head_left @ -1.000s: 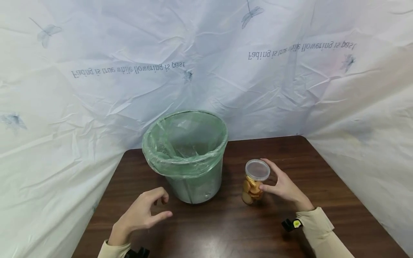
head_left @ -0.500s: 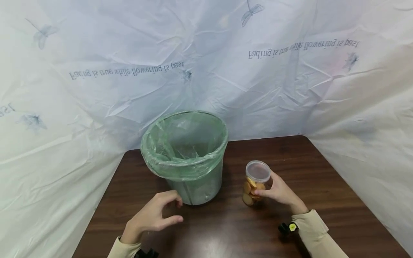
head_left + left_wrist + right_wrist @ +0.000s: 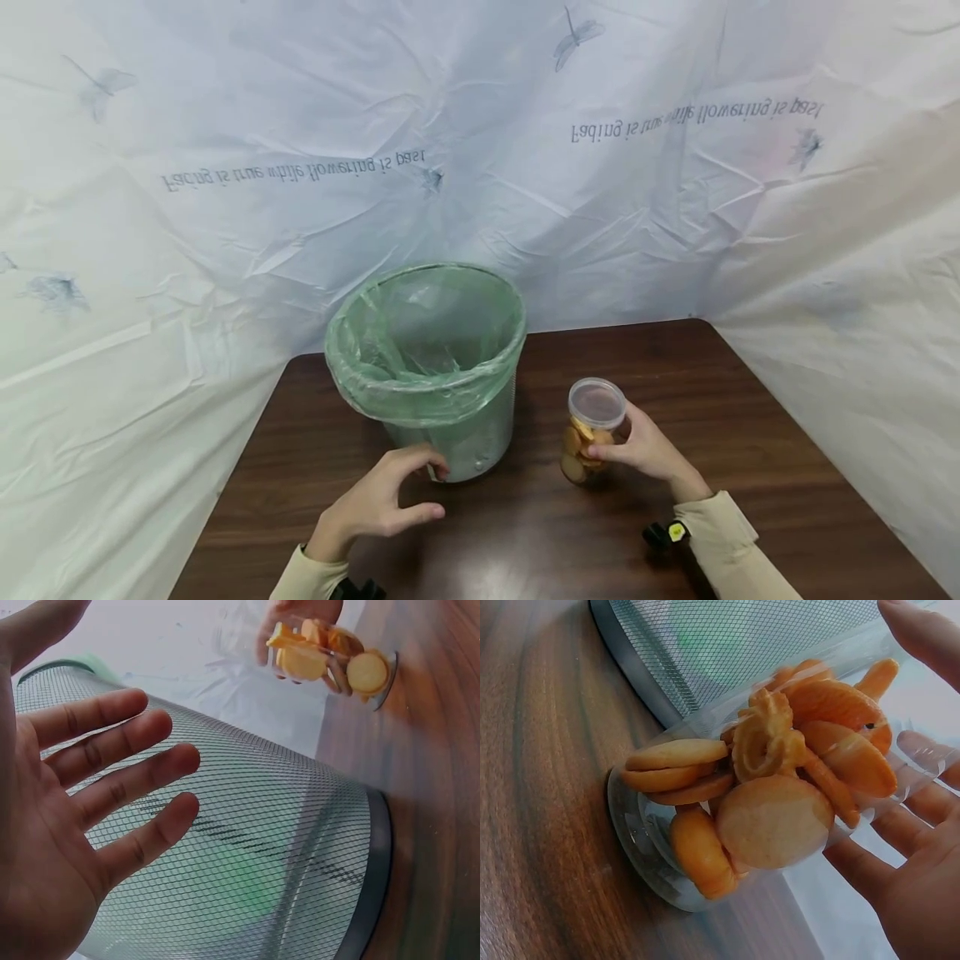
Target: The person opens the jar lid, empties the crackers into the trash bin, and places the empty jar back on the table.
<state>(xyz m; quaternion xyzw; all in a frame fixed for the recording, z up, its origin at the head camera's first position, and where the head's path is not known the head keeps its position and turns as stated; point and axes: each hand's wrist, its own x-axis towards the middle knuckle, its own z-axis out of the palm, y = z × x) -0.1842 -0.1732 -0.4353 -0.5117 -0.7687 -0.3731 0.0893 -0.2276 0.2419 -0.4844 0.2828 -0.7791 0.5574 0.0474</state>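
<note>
A clear, round-lidded jar of cookies (image 3: 579,450) stands upright on the brown table. My right hand (image 3: 655,454) holds its right side, thumb across the front and fingers behind. Through the clear wall in the right wrist view, round, ring-shaped and finger-shaped cookies (image 3: 776,821) show. My left hand (image 3: 381,502) is in front of a mesh trash bin (image 3: 487,442), holding nothing. In the left wrist view its palm and spread fingers (image 3: 112,780) face the camera, with the bin's mesh wall behind. Whether those fingers touch the bin, I cannot tell.
A green plastic bag (image 3: 420,404) lines the bin and folds over its rim. White printed sheeting (image 3: 480,208) hangs behind and along both sides of the wooden table (image 3: 750,450).
My left hand has moved right, toward the front of the bin. The right hand has closed in around the jar, its thumb sliding further across the front. Jar and bin stay put.
</note>
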